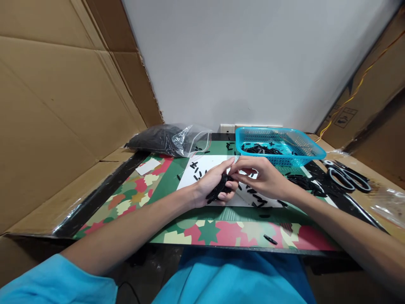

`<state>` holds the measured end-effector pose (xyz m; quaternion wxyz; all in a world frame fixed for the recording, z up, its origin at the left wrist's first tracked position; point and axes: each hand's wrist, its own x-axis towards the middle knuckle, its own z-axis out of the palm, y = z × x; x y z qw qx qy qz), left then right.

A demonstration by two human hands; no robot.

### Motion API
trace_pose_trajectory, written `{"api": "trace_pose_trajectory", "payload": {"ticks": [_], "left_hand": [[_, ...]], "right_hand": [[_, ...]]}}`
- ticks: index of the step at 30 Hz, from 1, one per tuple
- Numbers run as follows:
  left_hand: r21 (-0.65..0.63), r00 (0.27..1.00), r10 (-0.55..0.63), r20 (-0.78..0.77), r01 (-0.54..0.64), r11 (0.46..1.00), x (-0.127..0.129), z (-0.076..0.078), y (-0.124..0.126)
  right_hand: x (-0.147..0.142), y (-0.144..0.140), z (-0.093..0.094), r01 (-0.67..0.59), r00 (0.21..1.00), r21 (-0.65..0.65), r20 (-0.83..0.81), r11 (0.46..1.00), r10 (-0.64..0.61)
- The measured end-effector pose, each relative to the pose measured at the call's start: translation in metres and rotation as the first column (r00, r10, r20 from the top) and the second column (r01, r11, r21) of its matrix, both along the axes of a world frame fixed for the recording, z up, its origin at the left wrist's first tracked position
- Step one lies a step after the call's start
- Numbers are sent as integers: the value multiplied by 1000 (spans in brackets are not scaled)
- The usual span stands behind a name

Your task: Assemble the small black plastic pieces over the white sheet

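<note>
My left hand (205,186) is closed around a bunch of small black elongated pieces (218,192), held over a white sheet (186,179). Against the thumb and fingertips of that hand, my right hand (261,175) makes a pinch; whatever lies between its fingertips is hidden. Loose black pieces are scattered over the sheet on both sides of my hands. One more piece (270,240) lies near the table's front edge. A larger pile of the same pieces (303,183) sits right of my right hand.
A blue plastic basket (281,159) holding black pieces stands at the back right. Scissors (343,177) lie at the right. A clear zip bag (164,139) filled with black material rests at the back left. Cardboard (63,84) walls the left side; a white wall (237,63) stands behind.
</note>
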<state>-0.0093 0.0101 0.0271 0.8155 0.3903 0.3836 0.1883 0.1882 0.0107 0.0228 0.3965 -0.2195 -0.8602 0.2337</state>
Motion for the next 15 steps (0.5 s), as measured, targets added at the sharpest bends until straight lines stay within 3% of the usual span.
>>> {"api": "trace_pose_trajectory", "payload": {"ticks": [4, 10, 15], "left_hand": [[-8, 1000, -21, 21, 21, 1000, 1, 1, -1], [5, 998, 11, 55, -12, 1000, 1, 3, 0], [100, 993, 71, 91, -80, 992, 2, 1, 0]], "right_hand": [[3, 3, -2, -10, 1000, -45, -26, 999, 9], [6, 4, -2, 107, 991, -150, -59, 983, -117], [8, 12, -5, 167, 977, -217, -94, 962, -191]]}}
